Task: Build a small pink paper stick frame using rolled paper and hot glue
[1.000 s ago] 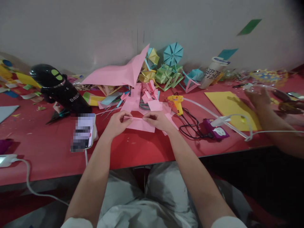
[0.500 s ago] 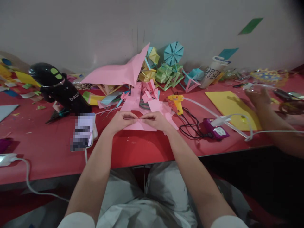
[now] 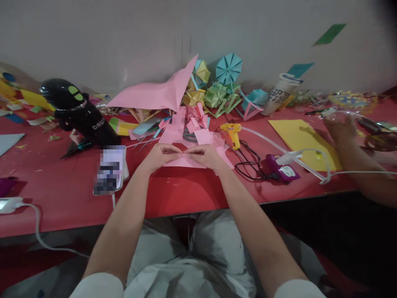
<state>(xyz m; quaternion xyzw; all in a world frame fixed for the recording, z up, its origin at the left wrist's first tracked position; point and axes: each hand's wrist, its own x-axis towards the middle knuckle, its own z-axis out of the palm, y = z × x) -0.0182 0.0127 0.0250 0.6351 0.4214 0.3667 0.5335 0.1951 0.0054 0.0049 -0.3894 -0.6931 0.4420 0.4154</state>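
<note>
My left hand (image 3: 163,156) and my right hand (image 3: 204,156) meet at their fingertips above the front of the red table. Both are closed in a pinch on a small piece of pink paper (image 3: 185,156), mostly hidden by the fingers. Under them lies a flat pink sheet (image 3: 190,164). Just beyond, more cut pink strips (image 3: 177,126) and folded pink pieces (image 3: 198,118) are heaped, with scissors (image 3: 189,136) partly covered among them.
A yellow glue gun (image 3: 232,133) lies right of my hands, its cord near a purple power adapter (image 3: 281,169). A phone (image 3: 110,169) and black bottle (image 3: 82,111) stand left. Folded paper shapes (image 3: 228,68) line the wall. Another person's arm (image 3: 350,149) rests at right.
My fingertips have drawn slightly closer together over the pink paper. The whole view has shifted a little; the things on the table lie as before.
</note>
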